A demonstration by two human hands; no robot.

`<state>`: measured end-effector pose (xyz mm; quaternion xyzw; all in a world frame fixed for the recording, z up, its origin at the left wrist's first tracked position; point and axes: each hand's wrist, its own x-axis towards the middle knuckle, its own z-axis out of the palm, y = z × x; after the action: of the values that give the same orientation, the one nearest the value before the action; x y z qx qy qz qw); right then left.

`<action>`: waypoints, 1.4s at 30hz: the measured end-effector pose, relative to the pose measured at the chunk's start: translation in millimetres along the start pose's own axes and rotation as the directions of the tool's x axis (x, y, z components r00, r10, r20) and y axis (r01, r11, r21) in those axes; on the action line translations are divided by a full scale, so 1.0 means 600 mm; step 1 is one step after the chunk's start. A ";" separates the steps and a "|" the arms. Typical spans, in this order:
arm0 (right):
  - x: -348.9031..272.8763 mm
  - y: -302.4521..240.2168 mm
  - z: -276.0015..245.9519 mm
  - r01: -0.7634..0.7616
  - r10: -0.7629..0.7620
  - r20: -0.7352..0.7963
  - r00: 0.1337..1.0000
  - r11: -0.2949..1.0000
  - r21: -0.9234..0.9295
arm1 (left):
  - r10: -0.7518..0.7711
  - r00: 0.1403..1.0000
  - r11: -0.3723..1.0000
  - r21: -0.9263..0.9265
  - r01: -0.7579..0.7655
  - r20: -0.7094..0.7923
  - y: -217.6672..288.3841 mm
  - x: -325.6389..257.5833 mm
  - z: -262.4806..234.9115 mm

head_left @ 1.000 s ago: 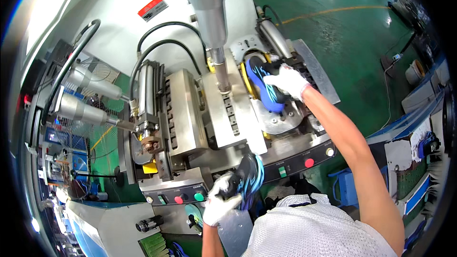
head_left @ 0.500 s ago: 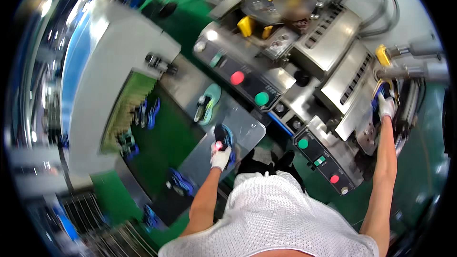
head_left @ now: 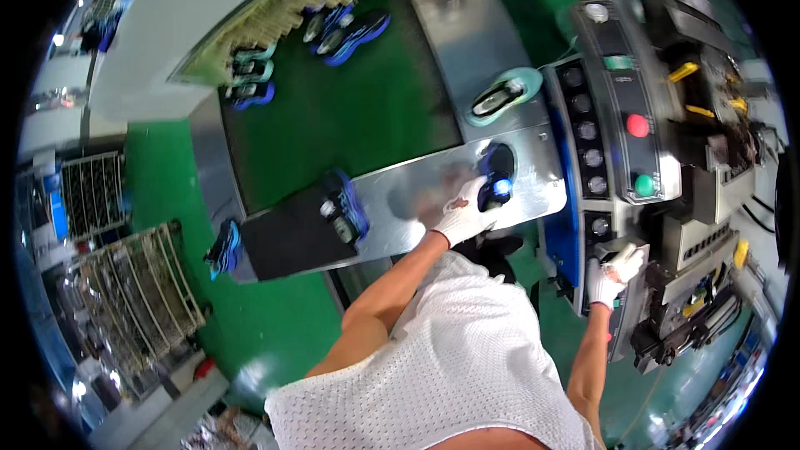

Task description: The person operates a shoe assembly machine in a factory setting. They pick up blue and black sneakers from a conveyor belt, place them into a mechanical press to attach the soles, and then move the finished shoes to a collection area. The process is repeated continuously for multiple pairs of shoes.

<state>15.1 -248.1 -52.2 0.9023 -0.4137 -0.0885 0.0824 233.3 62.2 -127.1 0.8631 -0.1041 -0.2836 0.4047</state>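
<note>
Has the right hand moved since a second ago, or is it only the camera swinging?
Yes. The right hand has left the shoe at the press head and come down to the machine's front edge, below the green button on the control panel.

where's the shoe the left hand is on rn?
Head view, centre-right: the dark blue shoe lies on the steel plate under the gloved left hand, below a teal shoe, left of the machine's button panel.

White-gloved hands [head_left: 461, 215], blue-black shoe [head_left: 497, 173]
</note>
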 end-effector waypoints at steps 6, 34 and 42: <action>-0.029 -0.146 -0.040 0.093 -0.231 0.113 0.966 0.723 0.684 | -0.116 0.851 0.955 -0.293 -0.047 -0.513 -0.154 -0.171 -0.191; -0.356 -0.165 -0.103 -0.552 0.476 0.742 0.471 -0.496 0.670 | 0.356 0.682 0.891 -0.012 -0.454 0.638 0.163 -0.092 0.066; -0.746 -0.089 -0.138 0.327 0.817 0.543 -0.195 -0.468 0.821 | 0.330 -0.181 0.717 -0.370 -0.591 0.927 0.312 -0.458 0.250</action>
<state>-214.4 133.0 57.0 0.0207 -0.6474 0.7102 -0.2759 -68.5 -43.0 49.2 0.3553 -0.6812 -0.6062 0.2053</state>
